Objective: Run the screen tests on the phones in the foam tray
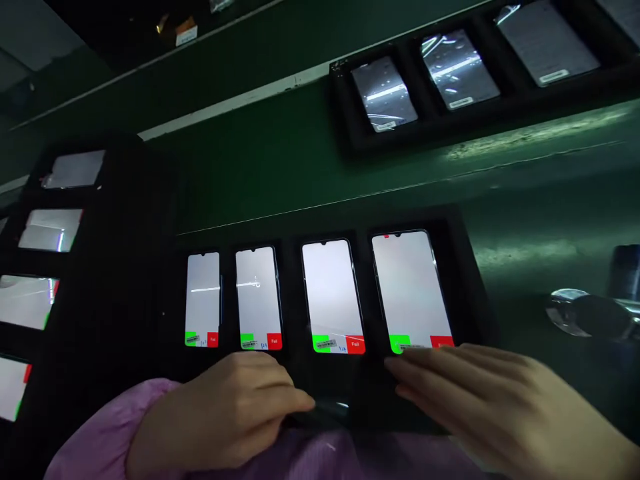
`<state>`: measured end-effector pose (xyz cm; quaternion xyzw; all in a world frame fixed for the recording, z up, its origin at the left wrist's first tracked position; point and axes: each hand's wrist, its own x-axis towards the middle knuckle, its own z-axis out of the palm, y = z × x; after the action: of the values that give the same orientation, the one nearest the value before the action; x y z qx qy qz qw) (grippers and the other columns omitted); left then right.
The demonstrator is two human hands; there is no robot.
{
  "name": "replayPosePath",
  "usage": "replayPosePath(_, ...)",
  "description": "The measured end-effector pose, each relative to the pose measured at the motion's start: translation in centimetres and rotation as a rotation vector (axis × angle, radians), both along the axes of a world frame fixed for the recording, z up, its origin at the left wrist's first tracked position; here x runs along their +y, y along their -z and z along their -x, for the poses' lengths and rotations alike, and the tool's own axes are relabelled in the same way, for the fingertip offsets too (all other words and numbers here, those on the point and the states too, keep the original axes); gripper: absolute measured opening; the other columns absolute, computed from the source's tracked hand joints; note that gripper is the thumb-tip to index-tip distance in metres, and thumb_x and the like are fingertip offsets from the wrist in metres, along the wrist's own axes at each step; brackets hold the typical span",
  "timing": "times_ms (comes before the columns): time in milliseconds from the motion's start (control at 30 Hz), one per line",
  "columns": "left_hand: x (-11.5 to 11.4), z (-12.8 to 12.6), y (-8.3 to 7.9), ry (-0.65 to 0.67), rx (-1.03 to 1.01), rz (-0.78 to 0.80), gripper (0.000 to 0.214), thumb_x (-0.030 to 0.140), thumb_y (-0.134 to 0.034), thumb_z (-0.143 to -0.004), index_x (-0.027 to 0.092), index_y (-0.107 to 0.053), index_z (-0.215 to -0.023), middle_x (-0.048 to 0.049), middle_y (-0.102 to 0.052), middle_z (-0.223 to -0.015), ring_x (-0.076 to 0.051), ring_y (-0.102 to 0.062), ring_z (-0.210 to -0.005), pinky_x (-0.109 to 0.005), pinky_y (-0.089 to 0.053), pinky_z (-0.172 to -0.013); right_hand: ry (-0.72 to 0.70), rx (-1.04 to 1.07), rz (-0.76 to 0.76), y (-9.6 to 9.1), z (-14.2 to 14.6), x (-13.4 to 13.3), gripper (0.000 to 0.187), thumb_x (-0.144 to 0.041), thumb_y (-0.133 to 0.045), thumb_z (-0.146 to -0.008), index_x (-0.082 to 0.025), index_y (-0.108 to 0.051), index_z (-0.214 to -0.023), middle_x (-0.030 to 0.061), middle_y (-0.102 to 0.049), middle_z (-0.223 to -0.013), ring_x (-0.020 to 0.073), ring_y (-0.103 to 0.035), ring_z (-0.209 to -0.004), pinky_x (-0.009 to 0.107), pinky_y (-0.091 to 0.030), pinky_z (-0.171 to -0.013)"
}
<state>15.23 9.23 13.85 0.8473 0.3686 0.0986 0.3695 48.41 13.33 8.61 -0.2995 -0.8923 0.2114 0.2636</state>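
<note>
A black tray (470, 280) lies in front of me with several lit phones, each showing a white screen with a green and a red button at the bottom. My right hand (480, 400) lies flat with fingers stretched out, its fingertips at the lower edge of the rightmost phone (410, 290). My left hand (235, 413) is curled, fingers closed over a thin dark object (325, 410) at the tray's near edge; I cannot make out what it is. Both wrists wear pink sleeves.
Another black tray (100, 320) with lit phones stands at the left. A third tray (350, 127) with dark, reflective phones sits at the back right on the green belt (300, 167). A shiny metal object (585, 310) lies at the right edge.
</note>
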Motion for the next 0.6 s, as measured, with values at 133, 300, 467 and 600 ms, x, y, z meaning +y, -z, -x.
replayPosePath(133,3.0,3.5,-0.9,-0.119,0.039,-0.114,0.028,0.006,-0.054,-0.101,0.023,-0.073,-0.112,-0.0006,-0.078,-0.103,-0.011,-0.076,-0.094,-0.022,-0.064,-0.087,-0.206,-0.153,-0.178,-0.8,3.3,-0.7,0.037,-0.007,-0.042,-0.104,-0.018,-0.076,-0.114,0.0035,-0.074,-0.097,0.0151,-0.062,-0.068,0.034,-0.051,-0.055)
replayPosePath(300,6.6,4.9,0.5,-0.146,-0.046,-0.231,0.024,0.005,-0.06,-0.098,0.023,-0.074,-0.107,0.0002,-0.079,-0.102,-0.014,-0.077,-0.1,-0.031,-0.066,-0.101,-0.166,-0.221,-0.281,-0.7,4.6,-0.2,0.032,-0.003,-0.049,-0.098,-0.016,-0.078,-0.094,0.0059,-0.072,-0.098,0.0175,-0.062,-0.074,0.037,-0.045,-0.052)
replayPosePath(467,7.5,6.6,2.5,-0.287,0.095,-0.388,0.024,0.015,-0.059,-0.102,0.024,-0.073,-0.119,-0.0036,-0.077,-0.115,-0.018,-0.075,-0.107,-0.032,-0.065,-0.092,-0.151,-0.151,-0.259,-0.7,5.4,1.8,0.032,0.001,-0.053,-0.093,-0.018,-0.071,-0.074,0.0043,-0.067,-0.082,0.0178,-0.055,-0.063,0.038,-0.038,-0.046)
replayPosePath(600,8.5,8.5,3.9,-0.478,0.507,-0.53,0.026,0.037,-0.056,-0.106,0.022,-0.077,-0.114,-0.0121,-0.07,-0.122,-0.032,-0.067,-0.117,-0.053,-0.057,-0.099,-0.14,-0.031,-0.126,-0.1,6.6,6.4,0.031,-0.006,-0.051,-0.102,-0.022,-0.072,-0.087,-0.0003,-0.064,-0.076,0.0131,-0.053,-0.057,0.032,-0.042,-0.047)
